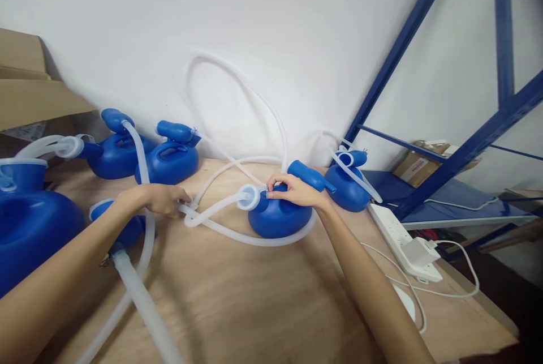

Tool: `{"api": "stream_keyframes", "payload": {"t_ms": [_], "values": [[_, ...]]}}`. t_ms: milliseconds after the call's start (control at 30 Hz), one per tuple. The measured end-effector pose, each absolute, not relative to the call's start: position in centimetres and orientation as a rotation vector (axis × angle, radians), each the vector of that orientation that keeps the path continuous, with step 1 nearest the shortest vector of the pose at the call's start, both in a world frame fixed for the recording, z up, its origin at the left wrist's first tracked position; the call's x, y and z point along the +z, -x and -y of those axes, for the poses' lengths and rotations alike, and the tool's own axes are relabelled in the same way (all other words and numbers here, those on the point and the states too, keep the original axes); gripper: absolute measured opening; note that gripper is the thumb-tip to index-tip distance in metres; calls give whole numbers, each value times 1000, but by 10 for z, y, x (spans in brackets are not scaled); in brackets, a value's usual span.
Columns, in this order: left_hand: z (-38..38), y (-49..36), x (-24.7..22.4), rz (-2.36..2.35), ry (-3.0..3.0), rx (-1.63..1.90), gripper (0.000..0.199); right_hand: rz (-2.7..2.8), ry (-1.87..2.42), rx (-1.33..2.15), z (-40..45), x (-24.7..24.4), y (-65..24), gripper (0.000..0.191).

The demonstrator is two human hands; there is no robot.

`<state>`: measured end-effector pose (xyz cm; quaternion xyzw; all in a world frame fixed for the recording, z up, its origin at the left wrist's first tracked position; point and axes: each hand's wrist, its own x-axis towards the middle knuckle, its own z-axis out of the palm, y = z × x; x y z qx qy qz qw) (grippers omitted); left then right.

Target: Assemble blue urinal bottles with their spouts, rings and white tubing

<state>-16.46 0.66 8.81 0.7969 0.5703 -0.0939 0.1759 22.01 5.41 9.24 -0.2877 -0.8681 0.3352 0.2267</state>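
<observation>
A blue plastic vessel [275, 218] with a white collar [249, 197] at its neck sits mid-table. My right hand [294, 189] grips its top near the neck and handle. A translucent white hose [214, 205] runs from that collar to the left. My left hand [163, 200] is closed on this hose about a hand's length from the collar. The hose loops on around the vessel's front and up against the wall.
Several more blue vessels with hoses stand around: two at the back left [167, 157], one at the back right [348, 183], a large one at the left edge [29, 222]. A white power strip [403, 239] with a plugged adapter lies right. Blue shelving [466, 149] stands beyond.
</observation>
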Motion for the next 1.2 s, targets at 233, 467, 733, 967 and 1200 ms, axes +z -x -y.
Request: {"api": "stream_keyframes", "payload": {"t_ms": [233, 467, 733, 967, 1200], "values": [[-8, 173, 99, -1619, -2301, -172, 62, 2367, 740, 952, -51, 94, -221, 25], [24, 143, 118, -1292, -2506, 143, 100, 2249, 725, 976, -52, 90, -220, 23], [29, 24, 101, -1235, -2840, 717, 59, 2230, 671, 1019, -50, 90, -218, 24], [16, 3, 90, -1342, -2765, 800, 27, 2219, 686, 978, -55, 84, -217, 25], [15, 3, 82, -1440, -2692, 898, 22, 2263, 620, 943, -55, 82, -215, 25]]}}
